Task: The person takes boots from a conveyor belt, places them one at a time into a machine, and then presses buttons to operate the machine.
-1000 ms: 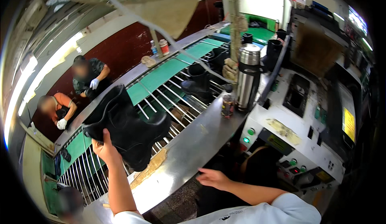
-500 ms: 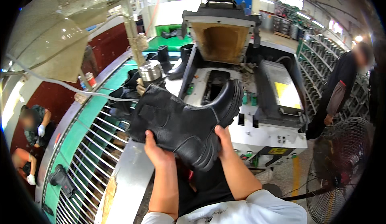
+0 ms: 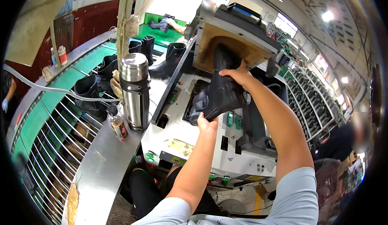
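A black leather boot (image 3: 221,92) is tilted above the white machine (image 3: 178,122), in front of its raised lid (image 3: 206,33) with a tan lining. My right hand (image 3: 239,76) grips the boot's upper part, fingers wrapped behind it and thumb along its side. Closed at the lower end of the boot is my left hand (image 3: 207,124), its thumb on the leather and its other fingers partly hidden. Beneath the boot lies a dark opening (image 3: 193,93) in the machine top, partly covered by it.
Left of the machine, a steel thermos (image 3: 135,91) and a small bottle (image 3: 117,124) stand on the metal counter (image 3: 103,166). Several black boots (image 3: 167,61) stand behind them, beside a curved rod conveyor (image 3: 60,144). Another person's hand (image 3: 176,26) reaches over a green surface. Racks (image 3: 311,99) stand at right.
The boot has turned more upright and moved farther out, toward the raised lid. My right hand has gone up with it, and my view has shifted, bringing the thermos and bottle closer.
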`<state>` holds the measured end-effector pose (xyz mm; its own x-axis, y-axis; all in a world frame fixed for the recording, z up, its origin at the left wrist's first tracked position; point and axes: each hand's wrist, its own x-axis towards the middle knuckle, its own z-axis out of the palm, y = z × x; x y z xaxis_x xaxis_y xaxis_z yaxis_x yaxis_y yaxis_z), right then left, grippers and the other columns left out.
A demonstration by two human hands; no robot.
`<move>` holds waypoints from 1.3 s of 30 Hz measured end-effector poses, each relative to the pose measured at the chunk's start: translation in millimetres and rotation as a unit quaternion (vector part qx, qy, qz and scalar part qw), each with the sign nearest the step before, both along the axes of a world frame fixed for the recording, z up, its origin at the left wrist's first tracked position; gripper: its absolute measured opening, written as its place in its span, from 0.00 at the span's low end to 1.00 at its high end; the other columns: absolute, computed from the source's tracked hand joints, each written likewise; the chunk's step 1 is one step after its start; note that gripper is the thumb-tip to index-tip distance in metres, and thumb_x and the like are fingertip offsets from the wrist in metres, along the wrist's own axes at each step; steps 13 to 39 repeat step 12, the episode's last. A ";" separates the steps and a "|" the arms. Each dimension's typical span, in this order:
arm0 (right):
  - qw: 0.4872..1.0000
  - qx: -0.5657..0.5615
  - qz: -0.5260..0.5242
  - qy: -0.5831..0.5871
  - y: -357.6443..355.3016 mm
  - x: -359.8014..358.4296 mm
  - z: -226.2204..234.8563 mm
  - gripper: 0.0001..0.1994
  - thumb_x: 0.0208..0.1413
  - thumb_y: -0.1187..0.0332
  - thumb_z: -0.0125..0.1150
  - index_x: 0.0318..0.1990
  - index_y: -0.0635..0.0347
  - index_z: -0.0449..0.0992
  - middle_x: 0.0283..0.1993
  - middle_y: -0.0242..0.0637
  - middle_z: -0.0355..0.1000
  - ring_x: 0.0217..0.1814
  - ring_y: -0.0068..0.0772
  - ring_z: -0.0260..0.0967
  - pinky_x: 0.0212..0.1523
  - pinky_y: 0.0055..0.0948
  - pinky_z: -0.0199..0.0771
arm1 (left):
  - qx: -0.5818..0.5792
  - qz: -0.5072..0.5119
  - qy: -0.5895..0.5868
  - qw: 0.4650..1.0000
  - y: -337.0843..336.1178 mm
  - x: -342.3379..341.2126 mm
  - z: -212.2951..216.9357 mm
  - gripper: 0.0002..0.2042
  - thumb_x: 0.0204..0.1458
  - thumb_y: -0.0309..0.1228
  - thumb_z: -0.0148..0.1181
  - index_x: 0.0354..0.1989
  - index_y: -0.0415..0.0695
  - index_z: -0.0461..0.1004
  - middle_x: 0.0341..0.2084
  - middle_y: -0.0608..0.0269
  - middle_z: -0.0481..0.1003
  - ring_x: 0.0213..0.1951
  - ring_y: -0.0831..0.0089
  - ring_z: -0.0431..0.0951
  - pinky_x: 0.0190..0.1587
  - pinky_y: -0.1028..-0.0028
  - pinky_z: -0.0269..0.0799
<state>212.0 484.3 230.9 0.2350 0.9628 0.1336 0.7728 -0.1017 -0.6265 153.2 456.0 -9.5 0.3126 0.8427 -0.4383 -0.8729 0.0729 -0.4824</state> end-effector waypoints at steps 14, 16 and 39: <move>0.993 -0.006 -0.024 -0.116 99.9 9.0 -19.7 0.63 0.26 0.51 0.73 0.69 0.66 0.37 0.72 0.54 0.41 0.74 0.51 0.40 0.69 0.37 0.47 | 0.026 -0.017 -0.082 0.996 65.3 41.9 -24.6 0.27 0.61 0.51 0.41 0.55 0.39 0.67 0.53 0.52 0.71 0.52 0.53 0.73 0.51 0.53 0.74; 0.993 -0.006 -0.024 -0.116 99.9 9.0 -19.7 0.63 0.26 0.51 0.73 0.69 0.66 0.37 0.72 0.54 0.41 0.74 0.51 0.40 0.69 0.37 0.47 | 0.026 -0.017 -0.082 0.996 65.3 41.9 -24.6 0.27 0.61 0.51 0.41 0.55 0.39 0.67 0.53 0.52 0.71 0.52 0.53 0.73 0.51 0.53 0.74; 0.993 -0.006 -0.024 -0.116 99.9 9.0 -19.7 0.63 0.26 0.51 0.73 0.69 0.66 0.37 0.72 0.54 0.41 0.74 0.51 0.40 0.69 0.37 0.47 | 0.026 -0.017 -0.082 0.996 65.3 41.9 -24.6 0.27 0.61 0.51 0.41 0.55 0.39 0.67 0.53 0.52 0.71 0.52 0.53 0.73 0.51 0.53 0.74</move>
